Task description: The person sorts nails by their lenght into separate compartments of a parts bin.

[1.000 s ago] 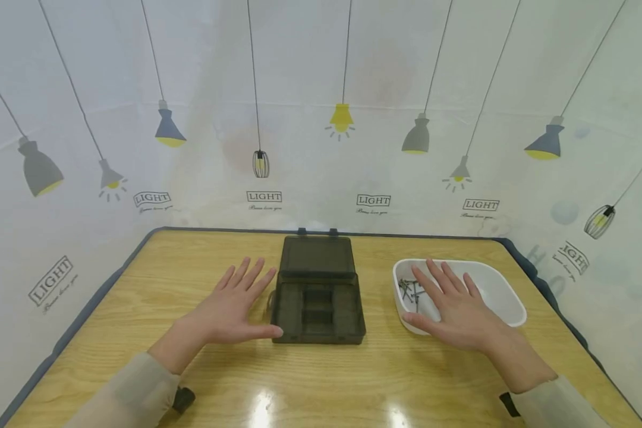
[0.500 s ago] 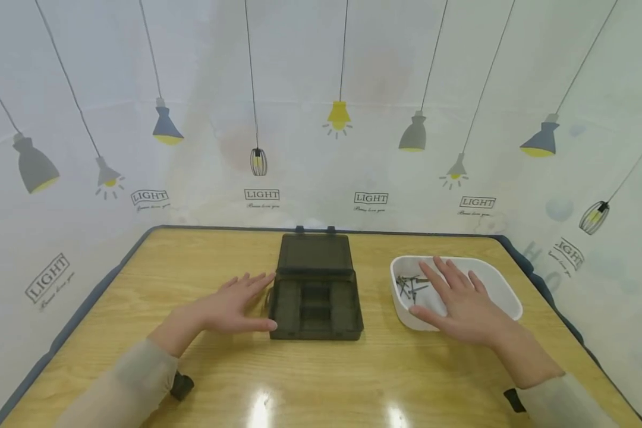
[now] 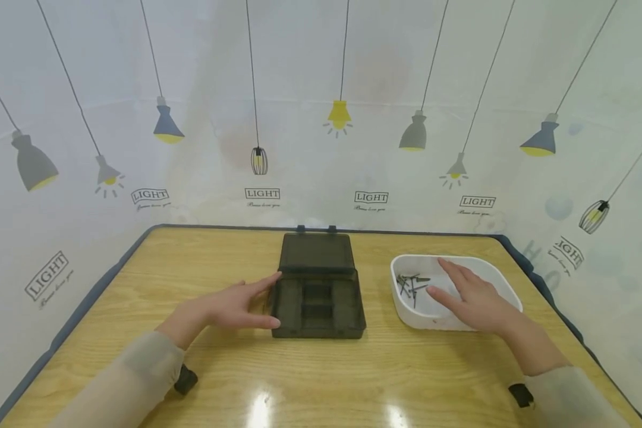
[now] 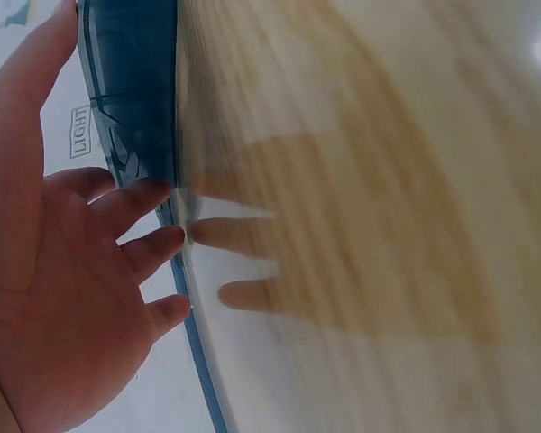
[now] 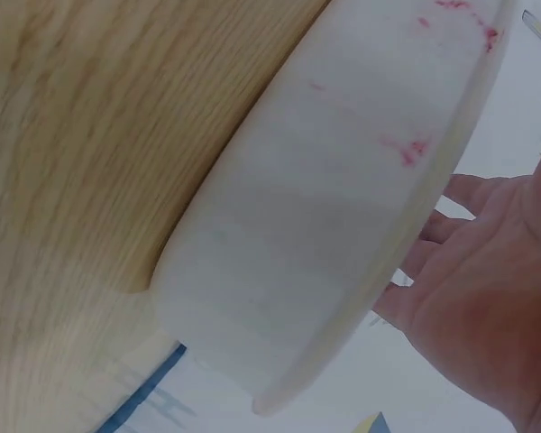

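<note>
A dark see-through plastic box [image 3: 333,328] lies with its lid raised back, small compartments showing inside. My left hand [image 3: 230,308] is at its left side, thumb tip at the front left corner and index fingertip near the hinge. In the left wrist view the spread fingers come right up to the box wall [image 4: 131,63]. To the right stands a white plastic bin [image 3: 438,321] with several screws or nails [image 3: 411,285] in its left end. My right hand [image 3: 478,302] hovers over the bin's front rim, fingers straight, holding nothing. The right wrist view shows it beyond the bin's rim.
The wooden table [image 3: 321,380] has a dark edge band along its back and sides. Behind it hangs a pale curtain [image 3: 299,77] printed with lamps. A black wrist mount [image 3: 185,379] sits under the left cuff, another black mount [image 3: 521,395] under the right.
My left hand has lowered and turned, its thumb and index finger now beside the box. My right hand has shifted right over the bin and tilted, showing more of the screws or nails.
</note>
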`<action>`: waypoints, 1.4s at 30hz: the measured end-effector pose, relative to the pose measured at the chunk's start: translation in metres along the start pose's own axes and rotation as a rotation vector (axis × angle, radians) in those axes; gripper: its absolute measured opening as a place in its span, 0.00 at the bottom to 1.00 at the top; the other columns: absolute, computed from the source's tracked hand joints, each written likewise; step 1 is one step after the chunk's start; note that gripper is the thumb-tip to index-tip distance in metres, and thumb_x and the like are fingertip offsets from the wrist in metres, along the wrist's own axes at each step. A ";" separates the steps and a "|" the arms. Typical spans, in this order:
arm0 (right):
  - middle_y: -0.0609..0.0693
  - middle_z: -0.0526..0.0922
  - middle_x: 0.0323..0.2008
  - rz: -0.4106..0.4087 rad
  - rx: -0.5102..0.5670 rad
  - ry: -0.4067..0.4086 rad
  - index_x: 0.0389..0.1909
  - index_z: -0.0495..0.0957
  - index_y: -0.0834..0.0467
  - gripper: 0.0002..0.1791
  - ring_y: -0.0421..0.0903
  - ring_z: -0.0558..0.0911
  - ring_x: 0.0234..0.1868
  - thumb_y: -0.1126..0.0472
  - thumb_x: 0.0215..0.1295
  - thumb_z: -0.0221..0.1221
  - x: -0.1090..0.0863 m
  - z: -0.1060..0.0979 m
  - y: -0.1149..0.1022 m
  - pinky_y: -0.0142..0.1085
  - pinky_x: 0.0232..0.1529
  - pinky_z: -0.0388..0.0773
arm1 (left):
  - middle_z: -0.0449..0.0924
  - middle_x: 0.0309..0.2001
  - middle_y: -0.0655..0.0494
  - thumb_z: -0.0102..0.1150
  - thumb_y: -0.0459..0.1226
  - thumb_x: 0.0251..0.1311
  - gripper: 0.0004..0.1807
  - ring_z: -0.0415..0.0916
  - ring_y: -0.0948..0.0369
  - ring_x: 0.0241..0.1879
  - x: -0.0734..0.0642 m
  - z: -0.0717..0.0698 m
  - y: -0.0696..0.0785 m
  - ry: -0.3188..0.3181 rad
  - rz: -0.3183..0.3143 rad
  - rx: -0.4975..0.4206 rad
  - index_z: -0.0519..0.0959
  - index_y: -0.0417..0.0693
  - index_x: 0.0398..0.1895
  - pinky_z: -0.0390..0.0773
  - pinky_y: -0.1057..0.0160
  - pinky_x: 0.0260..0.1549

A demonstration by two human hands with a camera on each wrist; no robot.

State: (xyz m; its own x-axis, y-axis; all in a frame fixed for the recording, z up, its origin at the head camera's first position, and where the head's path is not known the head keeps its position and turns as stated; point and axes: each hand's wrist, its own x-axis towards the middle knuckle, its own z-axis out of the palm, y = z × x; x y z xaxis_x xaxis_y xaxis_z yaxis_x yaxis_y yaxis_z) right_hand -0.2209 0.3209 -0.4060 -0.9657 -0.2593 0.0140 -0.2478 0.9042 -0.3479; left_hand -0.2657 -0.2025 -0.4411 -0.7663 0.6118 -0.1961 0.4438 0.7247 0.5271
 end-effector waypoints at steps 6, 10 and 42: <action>0.76 0.57 0.83 0.032 0.053 -0.032 0.89 0.50 0.63 0.50 0.81 0.61 0.80 0.31 0.85 0.46 0.006 0.001 0.008 0.78 0.74 0.64 | 0.54 0.89 0.51 0.62 0.71 0.69 0.61 0.64 0.42 0.83 0.003 0.002 0.006 -0.013 -0.005 -0.016 0.41 0.62 0.93 0.41 0.32 0.87; 0.75 0.60 0.82 0.024 0.112 -0.058 0.87 0.54 0.67 0.48 0.78 0.63 0.80 0.33 0.86 0.48 0.015 0.002 0.014 0.75 0.75 0.65 | 0.55 0.89 0.51 0.62 0.71 0.70 0.61 0.63 0.43 0.84 0.004 0.002 0.008 -0.021 -0.010 -0.020 0.41 0.62 0.93 0.40 0.32 0.87; 0.50 0.77 0.37 0.069 0.339 -0.248 0.56 0.82 0.55 0.13 0.48 0.74 0.39 0.55 0.77 0.67 0.075 0.030 0.047 0.38 0.41 0.70 | 0.55 0.89 0.50 0.68 0.67 0.67 0.61 0.57 0.44 0.87 0.004 0.002 0.004 -0.028 -0.029 -0.151 0.42 0.65 0.93 0.58 0.33 0.83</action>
State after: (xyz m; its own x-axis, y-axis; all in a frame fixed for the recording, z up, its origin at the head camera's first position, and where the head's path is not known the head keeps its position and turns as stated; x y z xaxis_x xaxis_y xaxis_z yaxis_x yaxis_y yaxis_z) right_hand -0.3023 0.3339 -0.4496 -0.9208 -0.3137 -0.2315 -0.1040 0.7700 -0.6295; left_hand -0.2666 -0.1963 -0.4410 -0.7636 0.6013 -0.2353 0.3450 0.6880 0.6385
